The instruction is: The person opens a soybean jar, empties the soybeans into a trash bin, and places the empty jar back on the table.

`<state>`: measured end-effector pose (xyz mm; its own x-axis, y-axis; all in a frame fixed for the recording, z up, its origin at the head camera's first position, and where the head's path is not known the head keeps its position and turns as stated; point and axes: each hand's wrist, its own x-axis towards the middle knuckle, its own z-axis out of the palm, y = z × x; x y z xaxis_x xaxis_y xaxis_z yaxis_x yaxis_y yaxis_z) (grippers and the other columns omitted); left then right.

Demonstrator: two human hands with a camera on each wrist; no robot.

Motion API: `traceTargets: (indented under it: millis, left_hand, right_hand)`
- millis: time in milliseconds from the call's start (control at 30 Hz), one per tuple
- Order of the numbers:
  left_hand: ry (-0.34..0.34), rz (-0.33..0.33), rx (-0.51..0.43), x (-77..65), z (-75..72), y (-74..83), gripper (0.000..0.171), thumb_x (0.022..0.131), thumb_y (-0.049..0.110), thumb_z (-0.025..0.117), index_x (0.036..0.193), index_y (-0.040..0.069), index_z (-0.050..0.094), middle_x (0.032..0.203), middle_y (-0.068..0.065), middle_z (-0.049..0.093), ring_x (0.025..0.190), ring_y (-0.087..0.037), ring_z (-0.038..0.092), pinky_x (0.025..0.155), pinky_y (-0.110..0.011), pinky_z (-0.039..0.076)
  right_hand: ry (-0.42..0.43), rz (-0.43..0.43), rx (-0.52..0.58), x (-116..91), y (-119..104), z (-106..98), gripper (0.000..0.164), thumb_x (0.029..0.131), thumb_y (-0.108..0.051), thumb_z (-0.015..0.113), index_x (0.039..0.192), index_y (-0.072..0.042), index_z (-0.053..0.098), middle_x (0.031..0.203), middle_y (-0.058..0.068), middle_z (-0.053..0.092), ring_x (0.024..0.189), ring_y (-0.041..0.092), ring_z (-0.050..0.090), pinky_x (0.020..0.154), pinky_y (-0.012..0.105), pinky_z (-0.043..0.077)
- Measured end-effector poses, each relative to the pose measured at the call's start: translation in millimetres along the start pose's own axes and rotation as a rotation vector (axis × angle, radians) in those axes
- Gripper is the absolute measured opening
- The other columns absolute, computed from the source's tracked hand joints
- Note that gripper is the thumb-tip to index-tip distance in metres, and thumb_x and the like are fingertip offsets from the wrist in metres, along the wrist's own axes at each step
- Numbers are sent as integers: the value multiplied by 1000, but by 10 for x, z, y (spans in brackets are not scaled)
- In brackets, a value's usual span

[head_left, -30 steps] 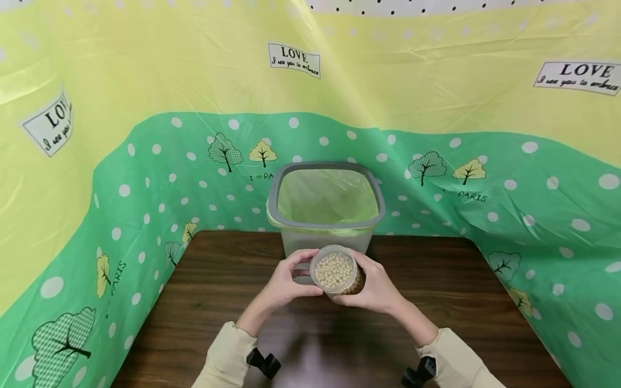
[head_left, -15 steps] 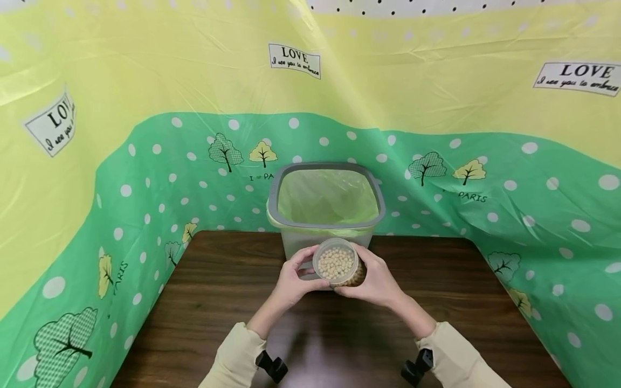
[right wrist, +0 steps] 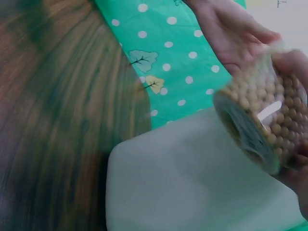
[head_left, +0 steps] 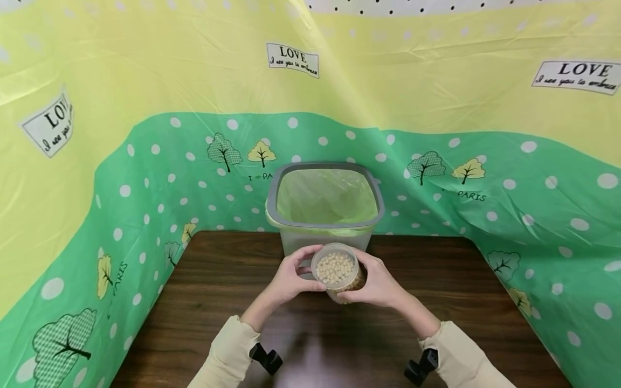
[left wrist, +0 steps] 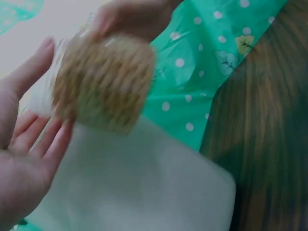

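A clear plastic jar (head_left: 335,269) packed with small round beige balls, perhaps soybeans, is held up between both hands in front of a bin. My left hand (head_left: 287,280) curls its thumb and fingers around the jar's upper end, at the pale rim or lid. From the other side my right hand (head_left: 377,283) grips the jar's body. The left wrist view shows the jar (left wrist: 103,82) tilted and blurred, with the left fingertips against its whitish end. In the right wrist view the base of the jar (right wrist: 269,106) faces the camera. Whether a lid is on is hard to tell.
Behind the hands stands a pale bin with a grey rim (head_left: 325,224) and a light green liner (head_left: 330,196). It sits at the back of a dark wooden table (head_left: 204,312). A green and yellow patterned cloth (head_left: 160,178) hangs around three sides.
The jar moves slightly up and away, then back down toward the body. My left hand shifts right, then left again while staying at the jar's upper end. The bin has not moved.
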<state>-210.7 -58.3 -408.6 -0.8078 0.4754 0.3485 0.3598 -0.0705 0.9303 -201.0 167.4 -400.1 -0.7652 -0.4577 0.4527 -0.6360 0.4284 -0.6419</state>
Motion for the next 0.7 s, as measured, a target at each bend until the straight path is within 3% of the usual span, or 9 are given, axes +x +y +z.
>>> traceTargets:
  millis: [67,167,300,400,467,600,700]
  left_hand:
    - [39,-16,19,-6,36,33,73,70,5,77,134,1,41,132,-15,44,119,-27,42,87,-32,46]
    - [0,-26,-15,1,24,78,77,73,7,76,137,-1,34,134,-17,40,121,-29,40,90,-33,45]
    - [-147,-23,-60,32,-80,95,75,76,7,73,138,-3,32,134,-21,39,119,-31,41,91,-35,45]
    - [-192,-17,-45,32,-106,79,72,76,9,73,136,-3,35,134,-19,40,119,-30,43,92,-35,44]
    - [-151,-9,-22,14,-80,63,71,75,9,74,135,-1,38,134,-18,42,120,-29,43,92,-34,44]
    - [-1,7,29,-16,19,43,71,73,7,76,134,3,41,132,-14,44,121,-25,42,90,-32,45]
    - [30,24,-21,-34,37,49,69,72,8,77,132,1,43,132,-16,43,120,-25,43,88,-33,47]
  right_hand:
    - [48,3,-47,5,-13,7,86,59,-37,84,132,-17,45,120,-1,56,104,14,54,82,37,47]
    - [44,30,-23,9,-20,-31,83,59,-31,85,131,-14,46,117,0,57,102,14,55,82,33,47]
    - [-98,47,129,13,-23,-109,74,62,-18,84,127,-10,49,114,3,58,100,14,56,82,29,47]
    - [-169,37,182,17,-28,-112,72,64,-18,83,127,-10,49,115,4,58,101,15,56,83,29,47]
    - [-137,27,143,12,-27,-87,74,63,-22,83,128,-11,48,115,2,58,101,14,56,82,30,47]
    - [5,18,-3,10,-41,-37,81,59,-32,85,130,-16,47,117,-2,57,102,13,55,82,34,47]
    - [32,22,-18,8,-52,-45,83,58,-32,85,130,-17,47,117,-3,57,102,12,54,83,34,47]
